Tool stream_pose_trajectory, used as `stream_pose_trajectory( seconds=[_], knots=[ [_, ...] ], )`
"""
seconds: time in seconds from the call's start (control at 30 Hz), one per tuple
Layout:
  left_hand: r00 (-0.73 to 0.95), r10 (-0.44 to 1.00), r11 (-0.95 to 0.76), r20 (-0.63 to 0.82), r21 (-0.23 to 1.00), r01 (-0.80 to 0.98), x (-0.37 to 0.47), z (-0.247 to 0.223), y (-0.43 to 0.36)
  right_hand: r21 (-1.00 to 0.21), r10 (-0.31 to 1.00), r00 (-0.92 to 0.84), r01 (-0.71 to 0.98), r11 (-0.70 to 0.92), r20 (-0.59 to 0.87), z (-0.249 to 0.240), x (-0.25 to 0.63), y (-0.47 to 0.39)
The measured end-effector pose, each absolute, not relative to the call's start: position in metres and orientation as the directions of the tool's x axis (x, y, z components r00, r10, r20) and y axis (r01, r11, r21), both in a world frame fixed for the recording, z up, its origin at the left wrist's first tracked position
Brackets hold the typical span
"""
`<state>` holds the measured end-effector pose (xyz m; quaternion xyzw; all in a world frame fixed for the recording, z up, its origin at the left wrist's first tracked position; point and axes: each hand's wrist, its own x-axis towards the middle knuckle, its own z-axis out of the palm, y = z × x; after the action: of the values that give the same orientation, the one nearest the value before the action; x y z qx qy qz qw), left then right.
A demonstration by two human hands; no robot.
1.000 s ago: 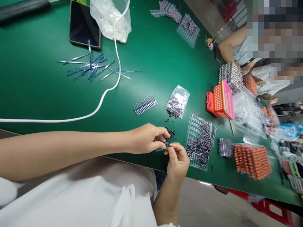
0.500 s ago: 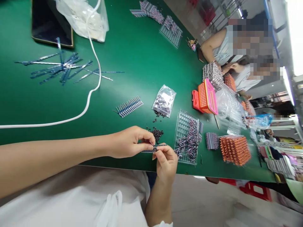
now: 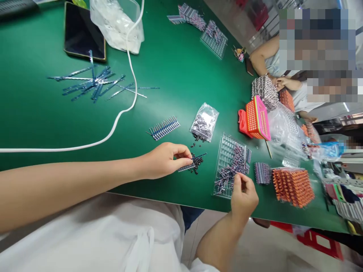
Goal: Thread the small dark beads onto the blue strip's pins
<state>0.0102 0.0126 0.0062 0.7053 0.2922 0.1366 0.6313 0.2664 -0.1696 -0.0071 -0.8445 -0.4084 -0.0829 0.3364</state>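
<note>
My left hand pinches a thin dark strip over a pile of small black beads. Further right, my right hand has its fingertips pressed together at the heap of thin purple-and-pink pieces; whatever is between them is too small to make out. That heap lies on a clear ribbed tray. Behind my left hand are a plastic bag of dark beads and a strip with a row of upright pins.
A white cable crosses the left side, near blue strips, a black tablet and a plastic bag. Rightward are a pink-orange basket and an orange stack. Across the table sit people.
My right hand has parted from my left and moved right to the heap on the tray. My left hand still holds the strip, now over the beads. The camera view has shifted somewhat.
</note>
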Motion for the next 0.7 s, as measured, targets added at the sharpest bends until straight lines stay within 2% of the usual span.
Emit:
stream_pose_trajectory(
  seconds=[0.13,0.2,0.3,0.43,0.7],
  knots=[
    [0.751,0.629,0.029,-0.203,0.971,0.238,0.012,0.002,0.015,-0.243,0.724,0.497,0.867,-0.435,0.478,-0.011,0.279,-0.162],
    [0.736,0.643,0.062,-0.211,0.973,0.224,0.013,0.000,0.016,-0.189,0.721,0.451,0.888,-0.418,0.526,-0.013,0.268,-0.160],
    [0.719,0.659,0.104,-0.220,0.974,0.202,0.014,-0.001,0.017,-0.239,0.733,0.395,0.919,-0.315,0.553,-0.013,0.236,-0.159],
    [0.717,0.663,0.095,-0.215,0.974,0.204,0.015,-0.001,0.017,-0.415,0.869,0.302,0.901,-0.127,0.391,-0.018,0.196,-0.156],
    [0.729,0.650,0.065,-0.216,0.971,0.229,0.014,-0.002,0.016,-0.359,0.913,0.265,0.922,-0.146,0.310,-0.034,0.184,-0.152]
  ],
)
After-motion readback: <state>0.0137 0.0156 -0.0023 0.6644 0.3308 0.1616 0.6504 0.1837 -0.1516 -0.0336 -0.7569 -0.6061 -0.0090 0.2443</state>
